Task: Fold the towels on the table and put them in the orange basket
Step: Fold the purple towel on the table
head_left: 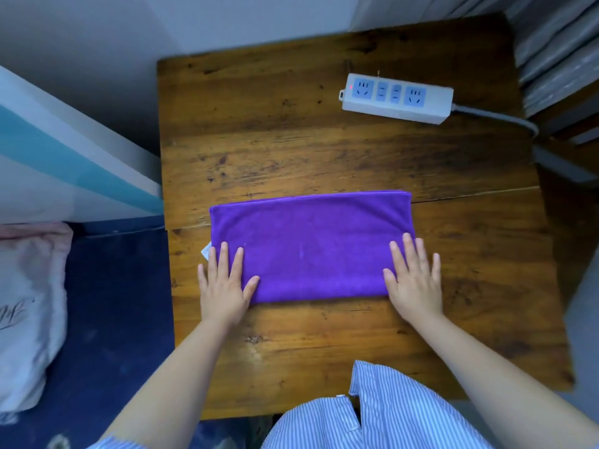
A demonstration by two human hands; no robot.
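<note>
Head view: purple towel (311,244), folded to a long strip, lies flat across the tabletop (291,131) middle, nearer the front edge than the back. Left hand (223,286) flat on towel's left end, fingers (223,257) straight & spread; right hand (413,280) flat on right end, fingers spread too. Neither grips. White tag (206,251) sticks out at towel's left edge. Power strip (397,98) near back-right corner, well apart from towel.

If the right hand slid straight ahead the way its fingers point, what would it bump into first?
Probably nothing soon. The right hand lies flat on the purple towel's right end, fingers pointing up the table. Past the towel's far edge comes bare wooden table, then likely the white power strip, though it may pass just beside it.
</note>
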